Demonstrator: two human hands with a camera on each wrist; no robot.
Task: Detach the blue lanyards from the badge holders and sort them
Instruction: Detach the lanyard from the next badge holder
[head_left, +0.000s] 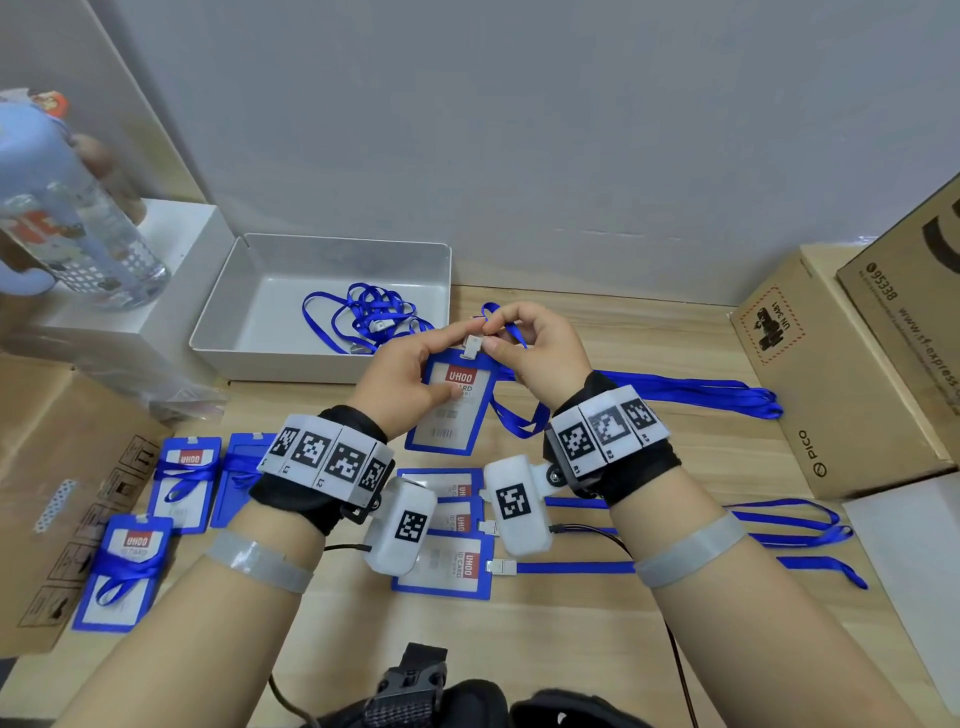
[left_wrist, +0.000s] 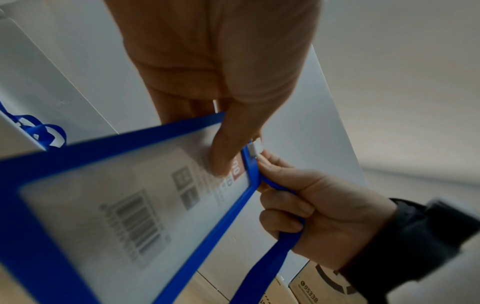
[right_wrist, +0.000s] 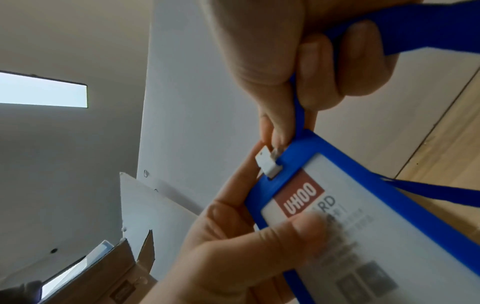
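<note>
Sensibly, the left hand (head_left: 415, 379) clamped the badge holder (head_left: 449, 405) above the table while the right hand (head_left: 540, 353) pinched the lanyard (head_left: 511, 415) beside the white clip (head_left: 474, 345), which wanted a steady, straight pull.

Head view down over the table (head_left: 649, 343), both wrist views close, upward, sharing the badge holder (left_wrist: 109, 205)
</note>
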